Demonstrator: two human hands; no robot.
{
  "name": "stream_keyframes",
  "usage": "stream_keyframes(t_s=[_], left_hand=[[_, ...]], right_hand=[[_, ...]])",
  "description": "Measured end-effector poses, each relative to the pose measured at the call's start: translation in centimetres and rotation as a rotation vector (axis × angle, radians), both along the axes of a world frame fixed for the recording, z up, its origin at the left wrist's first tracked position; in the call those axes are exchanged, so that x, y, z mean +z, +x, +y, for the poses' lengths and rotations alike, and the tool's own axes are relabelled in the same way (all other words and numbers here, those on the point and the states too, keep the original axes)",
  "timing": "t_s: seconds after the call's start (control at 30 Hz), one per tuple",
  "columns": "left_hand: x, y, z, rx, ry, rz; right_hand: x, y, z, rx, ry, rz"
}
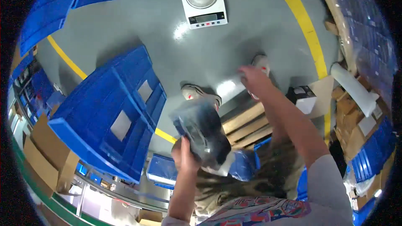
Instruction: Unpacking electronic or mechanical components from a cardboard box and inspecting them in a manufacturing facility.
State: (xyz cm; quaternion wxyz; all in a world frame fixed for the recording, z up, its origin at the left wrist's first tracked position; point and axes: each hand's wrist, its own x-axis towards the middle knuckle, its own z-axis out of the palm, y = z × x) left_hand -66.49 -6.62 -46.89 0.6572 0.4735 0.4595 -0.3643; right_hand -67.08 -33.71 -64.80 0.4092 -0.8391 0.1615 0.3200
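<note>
the left hand (184, 155) is closed round the lower end of a clear bag (203, 132) with something dark inside; what the dark thing is i cannot tell. the bag is held up in the air at about waist height, tilted, its upper end toward the feet, and it touches nothing but the hand. the right hand (251, 77) is stretched out and down toward the floor (167, 25), blurred. it looks to have a small pale thing at the fingertips, but the blur hides whether the fingers are closed on it or only near it, so i cannot tell how far open that hand is.

just beyond the right hand are the person's two shoes (201, 94), one partly hidden by the hand. farther out on the grey floor sits a white scale (203, 2) with a round steel pan, and the pan is bare. the bag is well apart from the scale.

to the left stands a stack of blue crates (113, 117), more blue crates lie at the upper left, and a yellow line (307, 25) runs across the floor on the right. a wooden pallet (245, 123) lies just by the feet, and cardboard and wrapped goods crowd the right edge.

as for progress, i judge the bag is picked up and in hand, but nothing is set on the scale yet and no crate near the hands shows a bag going in.
</note>
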Motion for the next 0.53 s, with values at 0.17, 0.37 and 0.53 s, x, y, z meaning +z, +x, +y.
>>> stream_keyframes(t_s=[0.17,0.37,0.53], left_hand=[[-5.0,4.1,-0.5,-0.166,0.060,-0.070],[-9.5,8.0,3.3,0.249,0.001,-0.333],[-11.3,11.5,5.7,0.165,-0.882,-0.370]], right_hand=[[-9.4,1.7,0.5,0.232,-0.157,0.015],[-17.1,5.4,0.4,0.417,-0.229,-0.307],[-19.4,8.2,1.9,0.574,-0.174,-0.364]])
